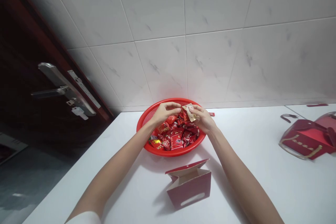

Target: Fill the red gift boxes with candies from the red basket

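My right hand (204, 119) is closed on a small cream-coloured wrapped packet (193, 114), pinched between thumb and fingers over a red plastic basket (141, 126). Left of it, my left hand (163, 112) hovers above the basket, its thumb and fingers slightly apart and their tips close to the packet. Whether they touch it I cannot tell. Red wrapped candies (176, 140) fill much of the basket, with one gold-and-red wrapper (156, 143) at the lower left. In front of the basket stands a dark red paper box (190, 190), its top flaps open.
A second red box (301, 140) with a cord handle lies at the right on the white table (252, 147). A dark curled strip (288, 117) rests behind it. White tiles (162, 66) back the table, and a dark door with a metal handle (49, 92) stands left.
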Demonstrator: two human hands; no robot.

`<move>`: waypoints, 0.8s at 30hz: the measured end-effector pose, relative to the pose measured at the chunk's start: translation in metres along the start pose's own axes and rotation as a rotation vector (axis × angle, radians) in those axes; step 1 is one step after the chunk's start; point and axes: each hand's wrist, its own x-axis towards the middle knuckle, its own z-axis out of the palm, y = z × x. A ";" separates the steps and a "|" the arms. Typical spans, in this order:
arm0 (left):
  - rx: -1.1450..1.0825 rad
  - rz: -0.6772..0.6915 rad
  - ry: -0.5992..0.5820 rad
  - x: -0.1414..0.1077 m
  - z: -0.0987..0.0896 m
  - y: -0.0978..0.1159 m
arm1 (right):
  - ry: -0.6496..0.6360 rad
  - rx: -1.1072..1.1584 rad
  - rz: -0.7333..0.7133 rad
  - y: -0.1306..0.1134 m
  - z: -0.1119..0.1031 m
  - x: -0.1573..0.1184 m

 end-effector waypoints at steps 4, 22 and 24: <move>0.383 -0.156 -0.176 0.006 -0.009 -0.018 | 0.053 0.085 -0.047 0.001 -0.002 0.002; 0.628 -0.380 -0.285 0.021 -0.005 -0.049 | 0.083 0.114 -0.028 0.004 -0.008 0.005; 0.589 -0.366 -0.268 0.021 -0.011 -0.046 | 0.086 0.129 -0.017 0.003 -0.008 0.005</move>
